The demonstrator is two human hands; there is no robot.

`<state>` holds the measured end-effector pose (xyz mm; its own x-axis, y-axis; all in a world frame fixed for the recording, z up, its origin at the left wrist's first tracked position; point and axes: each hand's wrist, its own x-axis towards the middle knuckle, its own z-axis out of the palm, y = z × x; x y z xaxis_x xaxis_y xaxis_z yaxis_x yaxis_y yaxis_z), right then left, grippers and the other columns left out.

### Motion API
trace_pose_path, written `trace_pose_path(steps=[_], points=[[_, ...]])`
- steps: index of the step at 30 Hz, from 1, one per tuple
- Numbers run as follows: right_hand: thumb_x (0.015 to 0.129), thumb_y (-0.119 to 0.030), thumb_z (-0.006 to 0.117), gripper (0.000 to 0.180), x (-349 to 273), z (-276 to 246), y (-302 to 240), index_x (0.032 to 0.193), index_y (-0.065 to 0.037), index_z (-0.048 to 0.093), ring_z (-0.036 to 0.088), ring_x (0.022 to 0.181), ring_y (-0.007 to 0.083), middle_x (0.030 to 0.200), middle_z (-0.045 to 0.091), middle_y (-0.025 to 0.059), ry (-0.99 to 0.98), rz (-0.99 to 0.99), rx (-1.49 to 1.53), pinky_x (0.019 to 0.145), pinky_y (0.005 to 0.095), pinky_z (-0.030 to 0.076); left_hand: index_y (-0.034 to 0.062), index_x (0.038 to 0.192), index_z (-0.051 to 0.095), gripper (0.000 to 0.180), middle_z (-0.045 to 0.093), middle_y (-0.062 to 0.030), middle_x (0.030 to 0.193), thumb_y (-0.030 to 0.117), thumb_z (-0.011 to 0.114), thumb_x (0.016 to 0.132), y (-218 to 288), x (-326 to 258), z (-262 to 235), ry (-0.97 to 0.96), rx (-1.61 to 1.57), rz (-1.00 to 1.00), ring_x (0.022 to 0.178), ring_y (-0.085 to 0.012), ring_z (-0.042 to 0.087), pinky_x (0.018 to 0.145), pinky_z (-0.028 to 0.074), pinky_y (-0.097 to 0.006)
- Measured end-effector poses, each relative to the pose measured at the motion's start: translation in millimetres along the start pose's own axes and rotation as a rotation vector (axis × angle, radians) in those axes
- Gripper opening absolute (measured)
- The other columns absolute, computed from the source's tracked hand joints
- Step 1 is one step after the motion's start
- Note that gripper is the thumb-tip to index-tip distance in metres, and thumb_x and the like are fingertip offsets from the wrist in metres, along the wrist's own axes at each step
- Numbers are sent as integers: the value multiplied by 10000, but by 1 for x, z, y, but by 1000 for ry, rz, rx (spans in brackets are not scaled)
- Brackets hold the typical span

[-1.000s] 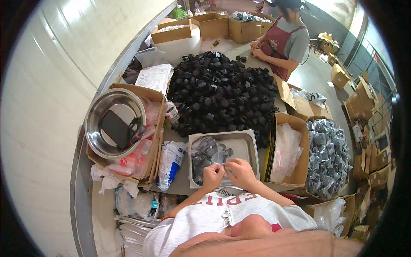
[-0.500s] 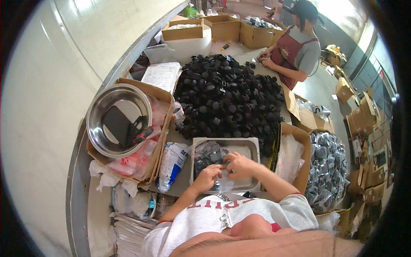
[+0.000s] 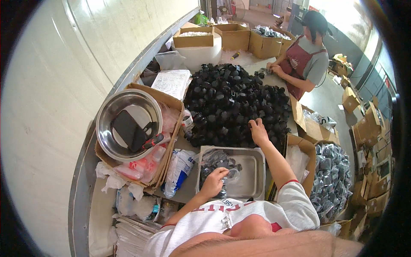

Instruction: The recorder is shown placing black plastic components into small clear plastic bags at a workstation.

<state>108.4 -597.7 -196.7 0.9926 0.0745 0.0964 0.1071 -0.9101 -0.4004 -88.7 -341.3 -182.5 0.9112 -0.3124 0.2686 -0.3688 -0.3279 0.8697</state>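
Note:
My left hand point(image 3: 215, 183) is over the left half of a shallow metal tray point(image 3: 255, 171). Its fingers are pinched on a small clear plastic bag point(image 3: 233, 174). Beneath it in the tray lie several bagged black parts point(image 3: 214, 159), partly hidden by the hand. My right hand point(image 3: 259, 132) reaches past the tray to the near edge of a large heap of small black plastic parts point(image 3: 233, 96). Its fingers are bent and slightly apart at the heap, and no part shows plainly between them.
Left of the tray, a steel bowl point(image 3: 102, 124) holding a black block and a red-handled tool sits on a carton point(image 3: 175, 141). A blue-and-white bag point(image 3: 180, 171) lies between. Cartons point(image 3: 311, 160) and bagged parts point(image 3: 332, 180) stand right. Another person point(image 3: 306, 60) works across the table.
My right hand has left the tray and moved forward to the heap. My left hand stays over the tray with the bag. The whole view has shifted slightly.

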Motion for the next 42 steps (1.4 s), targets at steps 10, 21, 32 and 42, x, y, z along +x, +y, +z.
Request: trace_pose_path(steps=[10,21,32,42], points=[[820,-158,565,329,-85,-29,-24,1141,-158,493,510,868,160,1001,499,47,-303,297,1944,726,288,453,-31,1130,617,473,586,-207,1218,-52,489,675,-9,11,15,-51,79,10,1111,-353,567,953,450,-361],[753,-95,733,617,-173,-59,-73,1254,-31,378,569,1020,301,1069,573,199,-350,-127,598,784,326,479,-85,1163,569,518,588,-220,1197,0,587,652,-4,8,23,3,-77,-118,1084,-313,601,942,458,-321],[746,-137,689,387,-184,-53,-92,1123,-215,654,495,1061,254,1077,636,27,-12,-592,155,911,401,329,-50,1228,545,574,580,-185,1234,-28,616,659,9,0,21,45,-424,-243,1149,-227,561,972,428,-314],[853,-281,549,227,-163,-64,-118,1011,-268,711,545,1093,244,1016,667,46,-610,-686,-475,936,512,333,-37,1168,587,496,604,-173,1188,18,687,685,18,-11,22,59,-171,-207,1081,-276,606,900,476,-312]])
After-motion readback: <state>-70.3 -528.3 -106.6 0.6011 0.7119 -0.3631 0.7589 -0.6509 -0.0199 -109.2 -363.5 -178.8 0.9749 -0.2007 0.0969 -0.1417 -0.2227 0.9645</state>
